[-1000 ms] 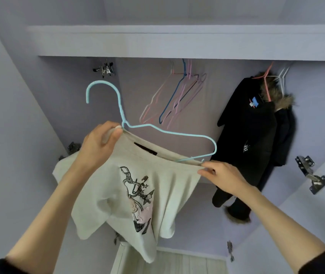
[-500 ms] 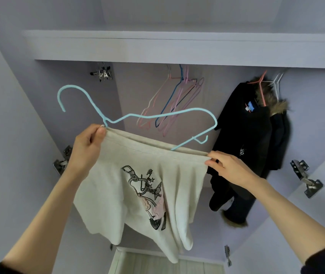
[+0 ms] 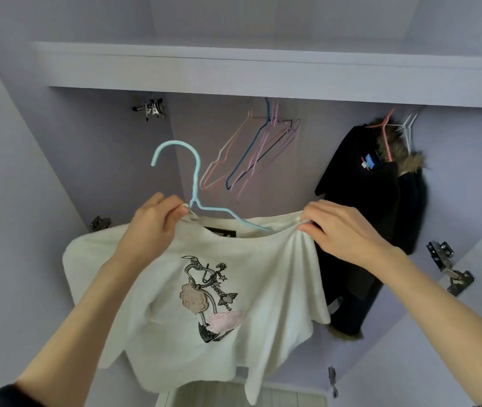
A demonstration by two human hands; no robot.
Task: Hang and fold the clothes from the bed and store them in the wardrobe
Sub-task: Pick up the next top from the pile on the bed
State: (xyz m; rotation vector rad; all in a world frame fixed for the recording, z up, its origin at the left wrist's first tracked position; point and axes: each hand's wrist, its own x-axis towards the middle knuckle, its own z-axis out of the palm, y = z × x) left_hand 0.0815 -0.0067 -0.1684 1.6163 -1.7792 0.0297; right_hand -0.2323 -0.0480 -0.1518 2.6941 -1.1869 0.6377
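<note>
Where it lay tilted, light-blue hanger [image 3: 193, 183] now upright inside shirt [image 3: 204, 289].

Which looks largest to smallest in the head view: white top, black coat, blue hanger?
1. White top, though it is nearest the camera.
2. Black coat.
3. Blue hanger, partly hidden inside the top.

Both hands, left [image 3: 151, 227] and right [image 3: 342, 230], raised, fingers [image 3: 307, 227] pinching.

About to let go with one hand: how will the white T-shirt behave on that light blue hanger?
The white T-shirt looks floppy: it sags and bunches below the right hand. Probably light, since pinches at the collar carry it. It may slide off the thin light blue hanger, which shows at the neck opening; the left hand steadies that side.
</note>
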